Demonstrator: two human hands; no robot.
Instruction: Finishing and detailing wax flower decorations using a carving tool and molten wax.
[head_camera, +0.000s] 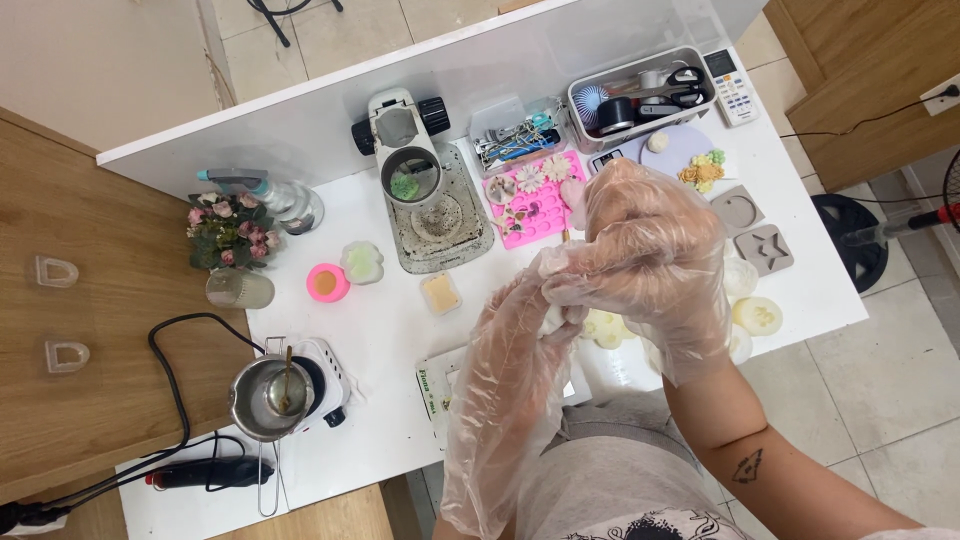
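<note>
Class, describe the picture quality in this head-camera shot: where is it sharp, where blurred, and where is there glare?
Head view: even, bright light with soft shadows; the white table and pink silicone mould are sharp; the clear-gloved hands, left and right, are slightly soft, and the plastic's sheen hides what they pinch.

My one head camera looks steeply down from above onto the white table (380, 330), close over my gloved hands.

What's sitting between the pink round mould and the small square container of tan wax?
In the head view, a pale green flower-shaped mould lies between the pink round mould and the square tan container.
</note>
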